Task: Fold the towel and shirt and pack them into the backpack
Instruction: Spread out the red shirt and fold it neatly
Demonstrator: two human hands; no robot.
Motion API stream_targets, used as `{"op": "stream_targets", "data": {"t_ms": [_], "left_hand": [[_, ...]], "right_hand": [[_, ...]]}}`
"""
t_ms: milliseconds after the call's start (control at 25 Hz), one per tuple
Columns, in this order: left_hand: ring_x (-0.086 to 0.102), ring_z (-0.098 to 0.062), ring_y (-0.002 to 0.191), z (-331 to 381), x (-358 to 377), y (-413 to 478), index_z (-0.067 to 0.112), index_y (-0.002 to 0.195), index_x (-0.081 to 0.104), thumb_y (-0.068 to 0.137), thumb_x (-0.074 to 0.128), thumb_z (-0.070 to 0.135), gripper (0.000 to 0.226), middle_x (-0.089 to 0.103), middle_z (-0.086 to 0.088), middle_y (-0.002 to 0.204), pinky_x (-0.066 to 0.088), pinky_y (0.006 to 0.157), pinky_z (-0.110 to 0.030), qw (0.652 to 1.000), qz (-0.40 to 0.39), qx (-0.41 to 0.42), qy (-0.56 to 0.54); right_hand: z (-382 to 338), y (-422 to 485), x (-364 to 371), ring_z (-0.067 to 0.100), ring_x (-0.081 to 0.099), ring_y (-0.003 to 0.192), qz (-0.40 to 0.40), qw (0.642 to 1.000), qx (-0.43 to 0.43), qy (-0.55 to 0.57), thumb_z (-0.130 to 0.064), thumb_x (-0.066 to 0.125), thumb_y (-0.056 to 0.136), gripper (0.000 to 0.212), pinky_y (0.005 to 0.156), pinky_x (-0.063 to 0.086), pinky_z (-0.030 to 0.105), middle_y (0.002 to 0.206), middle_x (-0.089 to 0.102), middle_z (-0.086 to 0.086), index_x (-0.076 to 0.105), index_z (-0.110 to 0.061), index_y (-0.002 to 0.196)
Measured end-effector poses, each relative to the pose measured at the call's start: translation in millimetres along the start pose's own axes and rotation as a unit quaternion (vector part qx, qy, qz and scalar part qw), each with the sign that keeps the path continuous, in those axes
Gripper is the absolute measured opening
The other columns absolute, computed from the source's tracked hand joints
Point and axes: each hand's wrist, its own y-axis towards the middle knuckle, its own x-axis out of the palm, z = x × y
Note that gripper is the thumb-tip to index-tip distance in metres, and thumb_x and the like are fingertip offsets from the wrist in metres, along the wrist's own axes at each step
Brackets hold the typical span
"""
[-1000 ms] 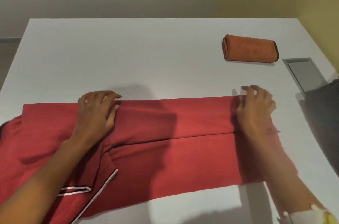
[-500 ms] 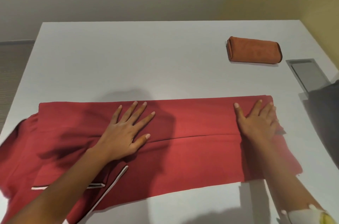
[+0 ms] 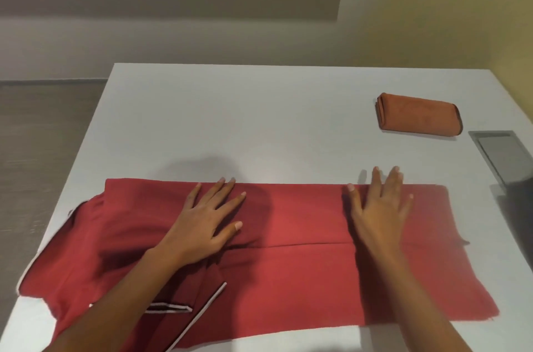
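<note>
Red shirt (image 3: 288,265) lies half-folded on the table (image 3: 230,121); my left hand (image 3: 207,225) and right hand (image 3: 377,213) press it, fingers straight, gripping nothing, likely setting the crease; folded towel (image 3: 418,118) waits well apart.

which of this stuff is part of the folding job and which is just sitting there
In the job: red shirt, pressed flat by left hand and right hand; folded orange towel.
Lying about: grey panel in the white table.

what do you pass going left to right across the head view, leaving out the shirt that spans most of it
left hand → right hand → folded towel → grey panel
</note>
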Motion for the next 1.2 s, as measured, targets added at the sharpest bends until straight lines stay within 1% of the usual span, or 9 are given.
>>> {"op": "stream_targets", "data": {"t_ms": [160, 320, 440, 560, 720, 880, 960, 1040, 1200], "left_hand": [[0.005, -0.01, 0.149, -44, -11, -20, 0.034, 0.15, 0.031, 0.095, 0.015, 0.048, 0.06, 0.019, 0.005, 0.162, 0.007, 0.118, -0.048, 0.994, 0.051, -0.089, 0.024], [0.01, -0.012, 0.15, -88, -26, -44, 0.031, 0.151, 0.032, 0.093, 0.015, 0.044, 0.062, 0.02, 0.005, 0.161, 0.011, 0.118, -0.049, 0.987, 0.073, -0.142, -0.005], [0.027, -0.016, 0.146, -105, -37, -62, 0.024, 0.146, 0.043, 0.095, 0.031, 0.029, 0.053, 0.037, 0.001, 0.154, 0.023, 0.118, -0.047, 0.978, 0.127, -0.131, -0.099], [0.054, -0.016, 0.127, -108, -44, -85, 0.02, 0.139, 0.053, 0.094, 0.04, 0.021, 0.047, 0.06, -0.004, 0.135, 0.04, 0.109, -0.036, 0.951, 0.172, -0.119, -0.228], [0.06, -0.001, 0.116, -110, -39, -108, 0.032, 0.137, 0.054, 0.094, 0.039, 0.032, 0.045, 0.069, 0.014, 0.118, 0.045, 0.105, -0.036, 0.942, 0.105, -0.104, -0.302], [0.055, 0.002, 0.121, -120, -33, -110, 0.03, 0.136, 0.054, 0.094, 0.034, 0.05, 0.051, 0.067, 0.017, 0.121, 0.041, 0.109, -0.04, 0.943, 0.094, -0.104, -0.301], [0.054, 0.004, 0.122, -123, -37, -107, 0.034, 0.134, 0.056, 0.095, 0.032, 0.059, 0.052, 0.068, 0.02, 0.118, 0.04, 0.11, -0.04, 0.929, 0.083, -0.124, -0.338], [0.054, 0.004, 0.123, -124, -41, -104, 0.035, 0.126, 0.063, 0.094, 0.031, 0.067, 0.056, 0.068, 0.023, 0.116, 0.038, 0.111, -0.039, 0.913, 0.081, -0.135, -0.376], [0.062, -0.001, 0.11, -124, -51, -102, 0.028, 0.106, 0.076, 0.089, 0.037, 0.073, 0.062, 0.071, 0.013, 0.11, 0.042, 0.102, -0.029, 0.882, 0.092, -0.139, -0.44]], "right_hand": [[-99, -29, 19, 0.019, -0.005, 0.151, -0.062, 0.989, -0.124, 0.05, -0.061, 0.011, 0.095, 0.072, 0.121, 0.001, 0.049, 0.164, 0.004, 0.009, 0.021, -0.021, 0.155], [-172, -84, 26, 0.022, 0.007, 0.151, -0.066, 0.963, -0.24, 0.1, -0.048, 0.029, 0.099, 0.058, 0.12, 0.013, 0.052, 0.161, 0.02, 0.01, 0.038, -0.019, 0.148], [-202, -144, 15, 0.027, 0.031, 0.143, -0.052, 0.899, -0.375, 0.218, -0.04, 0.052, 0.095, 0.044, 0.116, 0.025, 0.046, 0.151, 0.041, 0.01, 0.056, -0.018, 0.133], [-213, -207, 12, 0.028, 0.049, 0.119, -0.099, 0.841, -0.474, 0.241, -0.042, 0.062, 0.088, 0.039, 0.096, 0.042, 0.043, 0.128, 0.054, 0.008, 0.063, -0.017, 0.117], [-216, -239, 26, 0.023, 0.049, 0.107, -0.132, 0.891, -0.414, 0.13, -0.053, 0.06, 0.078, 0.055, 0.085, 0.047, 0.036, 0.122, 0.052, 0.002, 0.055, -0.026, 0.126], [-231, -230, 27, 0.022, 0.051, 0.089, -0.107, 0.907, -0.388, 0.126, -0.035, 0.051, 0.087, 0.015, 0.071, 0.041, 0.035, 0.099, 0.056, -0.004, 0.06, -0.026, 0.096], [-235, -227, 21, 0.024, 0.051, 0.083, -0.128, 0.908, -0.357, 0.177, -0.026, 0.045, 0.091, 0.013, 0.069, 0.039, 0.037, 0.088, 0.056, -0.001, 0.055, -0.019, 0.089], [-236, -219, 7, 0.023, 0.052, 0.072, -0.192, 0.897, -0.281, 0.283, -0.023, 0.043, 0.098, 0.015, 0.065, 0.037, 0.038, 0.074, 0.055, -0.002, 0.05, -0.017, 0.087], [-231, -153, -15, 0.009, 0.038, 0.05, -0.254, 0.813, -0.038, 0.523, -0.028, 0.051, 0.096, 0.025, 0.049, 0.03, 0.028, 0.055, 0.044, -0.012, 0.05, -0.026, 0.071]]}}
